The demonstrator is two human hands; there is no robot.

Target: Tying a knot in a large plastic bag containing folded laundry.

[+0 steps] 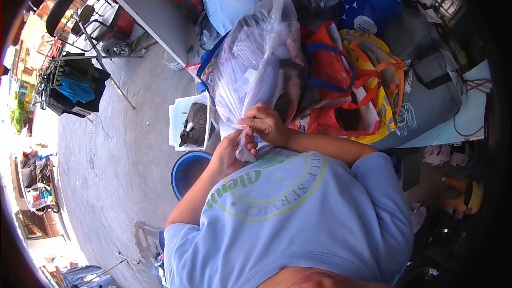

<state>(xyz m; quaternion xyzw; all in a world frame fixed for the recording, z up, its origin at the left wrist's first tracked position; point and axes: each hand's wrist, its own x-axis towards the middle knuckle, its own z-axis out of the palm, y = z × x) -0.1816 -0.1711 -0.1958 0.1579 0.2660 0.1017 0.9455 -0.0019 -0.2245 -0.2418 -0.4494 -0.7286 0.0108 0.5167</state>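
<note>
Clear plastic bag point(250, 61), filled with what looks like folded cloth, is positioned directly in front of the torso, left of the red bag point(325, 64) and up against the bags behind it. Plastic is bunched at the near end, where both hands are engaged. Right hand point(265, 124): thumb and fingertips pressed together, gathered plastic pinched between them. Left hand point(232, 148): fingers curled in, loose tail of plastic point(245, 152) held just below the pinch. Exact finger placement on the left is partly hidden, cannot be told. Step in hand, as judged: closing of the bag, with the two ends being worked at the bunched neck. Whether a knot is already formed cannot be told at this size. Next move, as judged: a firm grip is called for on both sides of the bunch, then an even pull apart so the closure is drawn tight; thin film could be torn if jerked. Cat point(197, 122) is curled on a white plastic seat point(175, 125) to the left, near the bag; blue bucket point(181, 173) is just beside the left forearm.
</note>
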